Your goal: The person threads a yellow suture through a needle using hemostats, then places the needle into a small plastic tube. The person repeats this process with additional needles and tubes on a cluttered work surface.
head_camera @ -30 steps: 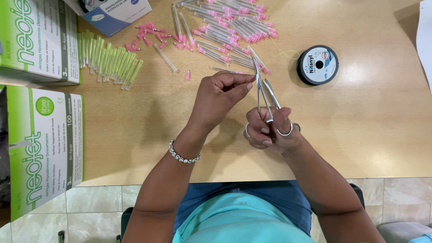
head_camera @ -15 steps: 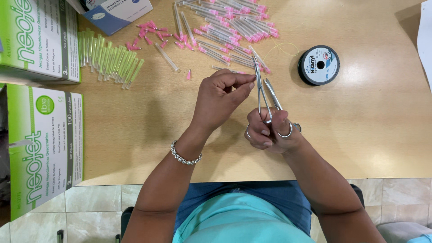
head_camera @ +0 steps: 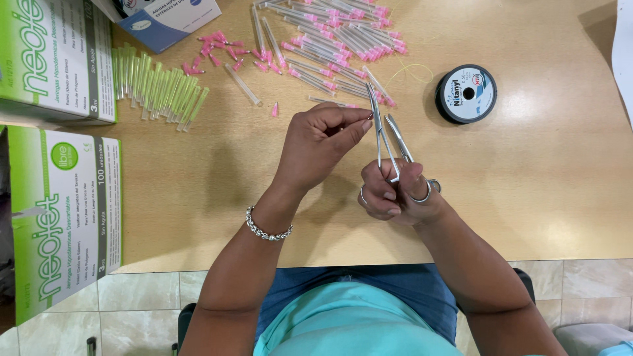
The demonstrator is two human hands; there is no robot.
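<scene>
My right hand (head_camera: 395, 194) grips a pair of steel forceps (head_camera: 386, 138) by the ring handles, with the slim jaws apart and pointing away from me. My left hand (head_camera: 320, 145) is pinched at thumb and forefinger right beside the tip of the left jaw; something very small may be held there, too fine to make out. A silver bracelet (head_camera: 267, 231) circles my left wrist. Just beyond the forceps lies a heap of capped needles with pink hubs (head_camera: 330, 46).
A black spool of yellow thread (head_camera: 466, 93) sits to the right. Green-tinted needle caps (head_camera: 158, 89) and loose pink hubs (head_camera: 221, 56) lie at the left. Green-and-white syringe boxes (head_camera: 62, 204) line the left edge, with a blue-and-white box (head_camera: 165, 20) at the top.
Almost nothing differs; both hands stay in the same place, my left fingertips staying pinched at the forceps tip.
</scene>
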